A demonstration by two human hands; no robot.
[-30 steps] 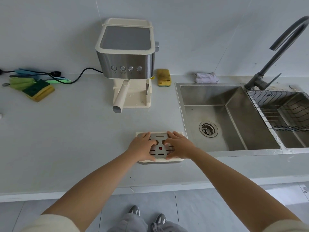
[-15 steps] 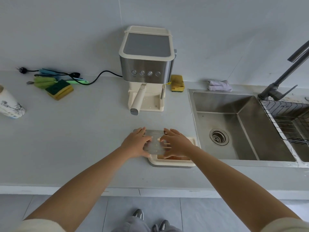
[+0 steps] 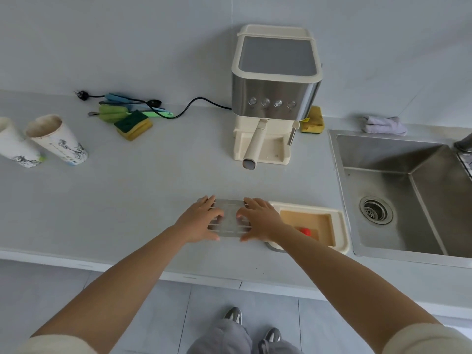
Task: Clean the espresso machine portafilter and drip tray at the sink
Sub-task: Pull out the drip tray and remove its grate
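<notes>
The left hand (image 3: 201, 219) and right hand (image 3: 260, 218) grip the metal grate (image 3: 229, 222) between them, fingers over its far edge, thumbs at its near edge. It sits low over the counter, probably moved aside to uncover the drip tray (image 3: 341, 226), just right of the right hand, beside the sink (image 3: 398, 198).

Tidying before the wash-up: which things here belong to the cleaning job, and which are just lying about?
In the job: metal grate, drip tray, portafilter, espresso machine, sink.
Lying about: two paper cups, green sponge, yellow sponge, brushes, folded cloth.
</notes>
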